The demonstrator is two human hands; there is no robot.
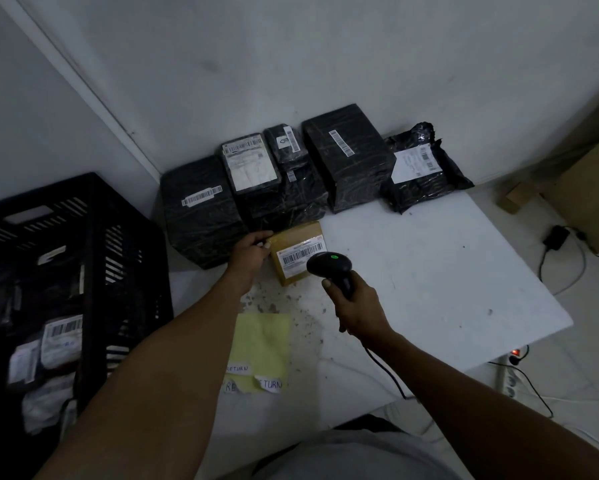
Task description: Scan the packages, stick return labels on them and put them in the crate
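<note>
A small brown cardboard package (292,242) with a white barcode label lies on the white table (429,271). My left hand (251,252) grips its left edge. My right hand (355,303) holds a black barcode scanner (329,263) with a green light, its head just over the package's label. Several black-wrapped packages (348,157) with barcode stickers line the wall behind. A yellow sheet (261,344) with white "RETURN" labels (268,384) lies near the table's front edge. The black crate (93,237) at left holds several packages.
The scanner's cable (384,368) trails off the table's front edge. A power strip (509,374) with a red light and a black adapter (556,237) with cords lie on the floor to the right. A cardboard box (589,188) stands at far right.
</note>
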